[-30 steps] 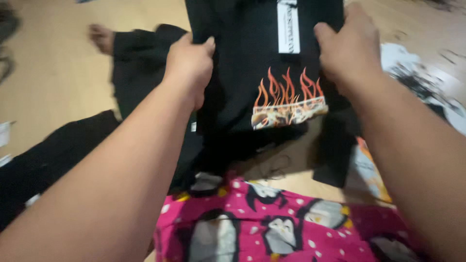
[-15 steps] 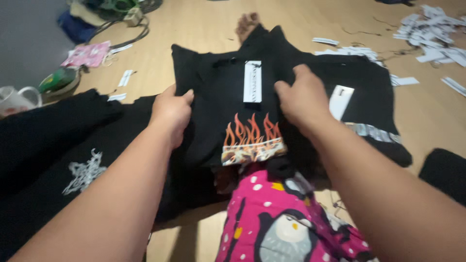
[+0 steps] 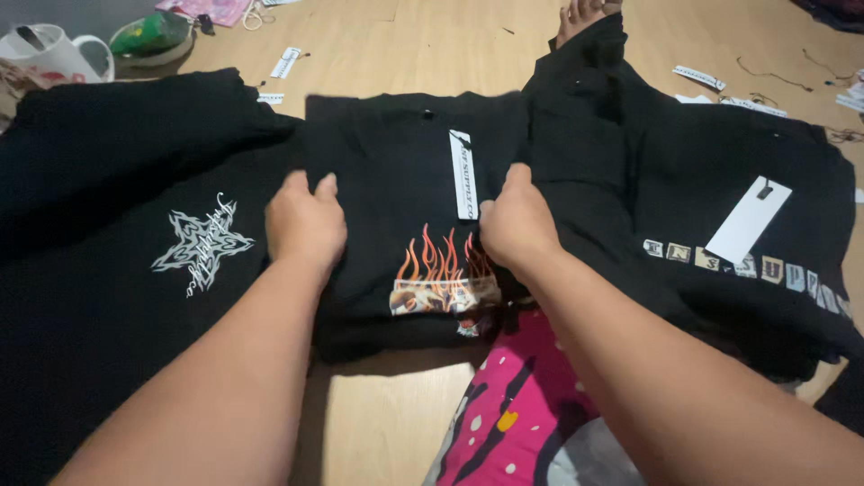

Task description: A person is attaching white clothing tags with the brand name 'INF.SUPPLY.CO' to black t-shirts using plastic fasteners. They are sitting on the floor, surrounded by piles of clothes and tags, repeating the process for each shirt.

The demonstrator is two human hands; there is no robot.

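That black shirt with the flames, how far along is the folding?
Looks done: the flame-print shirt lies as a squared-off bundle on the wooden floor. In hand: the left hand and right hand press flat on its edges. Left: the star-print garment and the tagged black garment beside it lie spread, apparently unfolded.

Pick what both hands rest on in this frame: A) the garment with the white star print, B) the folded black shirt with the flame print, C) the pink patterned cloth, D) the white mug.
B: the left hand and right hand lie flat on the folded black shirt with the flame print, either side of its white hang tag.
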